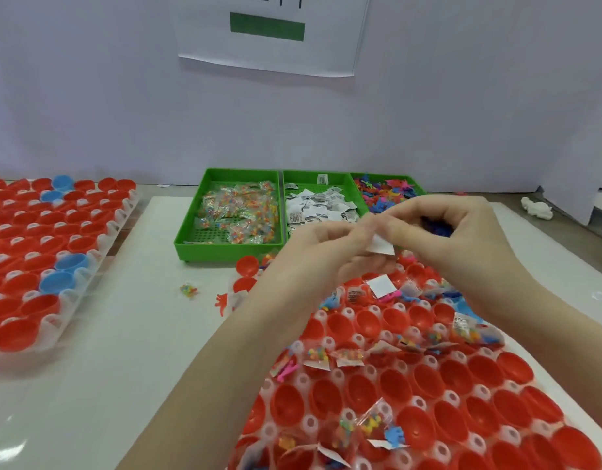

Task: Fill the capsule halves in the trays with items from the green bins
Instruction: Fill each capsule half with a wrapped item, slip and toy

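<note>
Near tray (496, 395) of red capsule halves (326, 398) partly filled; both hands up over its far rows, working a white paper slip (381, 246).

Left hand (323, 252) and right hand (462, 232) meet above the tray, fingertips of both pinched together on the slip, which hangs between them; blurred, so can't tell if more than one slip is held. Slip looks very light, thin, floppy, likely to stick to others or flutter off; best pinched at an edge, dropped low into a cup. Candy bags (374, 422) are soft, crinkly, slick; take by a corner. Green bins (231, 212) sit just beyond the tray: bags left, slips (313, 205) middle, small plastic figures (384, 195) right. Second tray (99, 232) lies to the left, well apart, its halves looking unfilled. Many near cups are bare.
</note>
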`<state>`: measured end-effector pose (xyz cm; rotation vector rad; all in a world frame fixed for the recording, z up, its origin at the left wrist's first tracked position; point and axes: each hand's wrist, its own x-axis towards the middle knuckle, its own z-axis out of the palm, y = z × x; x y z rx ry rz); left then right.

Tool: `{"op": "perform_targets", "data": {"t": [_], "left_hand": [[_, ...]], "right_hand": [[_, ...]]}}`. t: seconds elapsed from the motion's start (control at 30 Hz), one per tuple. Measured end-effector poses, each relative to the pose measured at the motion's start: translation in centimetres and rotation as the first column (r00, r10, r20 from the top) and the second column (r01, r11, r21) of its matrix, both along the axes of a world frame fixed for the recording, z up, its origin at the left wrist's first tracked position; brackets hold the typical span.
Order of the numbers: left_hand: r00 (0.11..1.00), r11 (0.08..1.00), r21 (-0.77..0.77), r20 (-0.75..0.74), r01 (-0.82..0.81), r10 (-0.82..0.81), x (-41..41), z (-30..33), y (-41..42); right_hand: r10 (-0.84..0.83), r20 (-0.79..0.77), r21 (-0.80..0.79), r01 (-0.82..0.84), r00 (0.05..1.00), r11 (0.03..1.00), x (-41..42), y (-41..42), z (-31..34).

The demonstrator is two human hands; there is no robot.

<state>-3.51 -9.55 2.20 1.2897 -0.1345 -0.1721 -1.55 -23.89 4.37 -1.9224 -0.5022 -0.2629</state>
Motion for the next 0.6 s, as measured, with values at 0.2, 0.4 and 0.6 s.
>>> {"op": "perform_targets", "data": {"t": [0.2, 0.4, 0.6], "left_hand": [[0.998, 0.994, 0.098, 0.055, -0.043, 0.038, -1.0, -0.3, -1.9], [0.996, 0.987, 0.162, 0.086, -0.007, -0.007, -1.6, -0.2, -2.7], [0.987, 0.979, 0.173, 0.099, 0.106, -0.124, -1.6, 0.0, -2.1]], "right_hand": [[0.228, -0.254, 0.373, -0.122, 0.940, 0.920, -1.6, -2.6, 0.0], [0.200, -0.096, 0.247, -0.171, 0.975, 0.954, -3.5, -3.9, -0.1], [0.076, 0.016, 0.120, -0.078, 0.997, 0.990, -4.2, -4.0, 0.2]]}}
